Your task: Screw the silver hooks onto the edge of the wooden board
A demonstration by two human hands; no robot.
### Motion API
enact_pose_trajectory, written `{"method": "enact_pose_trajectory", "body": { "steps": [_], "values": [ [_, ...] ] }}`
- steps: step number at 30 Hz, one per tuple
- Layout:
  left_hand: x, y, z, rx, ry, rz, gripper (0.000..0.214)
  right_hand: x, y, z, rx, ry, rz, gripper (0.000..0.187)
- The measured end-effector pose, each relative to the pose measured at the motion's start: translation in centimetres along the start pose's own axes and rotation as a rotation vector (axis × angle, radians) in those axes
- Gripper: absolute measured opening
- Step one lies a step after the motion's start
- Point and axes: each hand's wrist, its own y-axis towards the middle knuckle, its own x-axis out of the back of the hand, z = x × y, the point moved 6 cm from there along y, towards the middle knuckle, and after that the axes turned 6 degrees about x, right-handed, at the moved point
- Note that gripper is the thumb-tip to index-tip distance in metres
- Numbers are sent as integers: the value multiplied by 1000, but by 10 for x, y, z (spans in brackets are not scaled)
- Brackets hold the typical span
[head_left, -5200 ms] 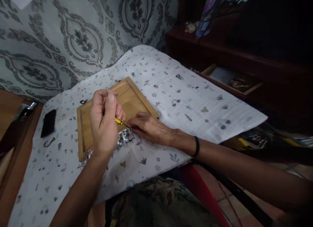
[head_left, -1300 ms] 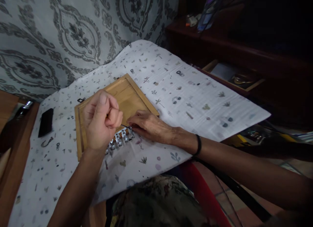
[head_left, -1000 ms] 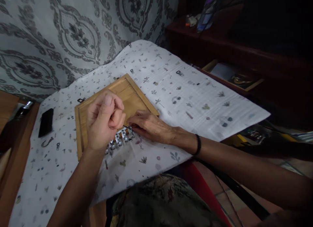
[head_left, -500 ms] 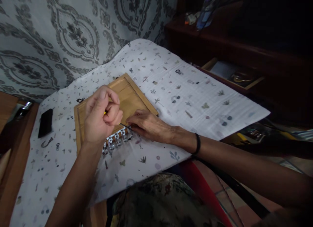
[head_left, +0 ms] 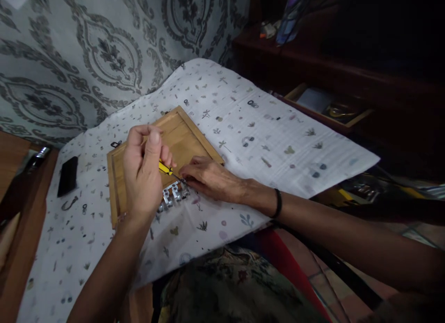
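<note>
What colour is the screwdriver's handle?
The screwdriver's handle is yellow with black markings, as seen in the head view, by the left hand.

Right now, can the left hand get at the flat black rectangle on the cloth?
Probably yes: only the wooden board and cloth show between the left hand and the black rectangle. The yellow screwdriver that hand holds would likely need setting down first.
</note>
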Motion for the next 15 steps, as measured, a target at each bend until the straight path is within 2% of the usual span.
{"method": "enact_pose_trajectory", "body": {
  "steps": [3, 8, 12, 15],
  "values": [
    [-3, -6, 1, -21, -109, -84, 34, 0, 0, 0, -7, 24, 12, 10],
    [-11, -9, 0, -46, -177, -95, 38, -2, 0, -1, -9, 28, 18, 11],
    [-16, -3, 1, -53, -191, -18, 41, -2, 0, -1, 10, -6, 10, 12],
    [-18, 1, 2, 0, -176, 129, 40, -2, 0, 0, 22, -9, 18, 13]
  ]
}}
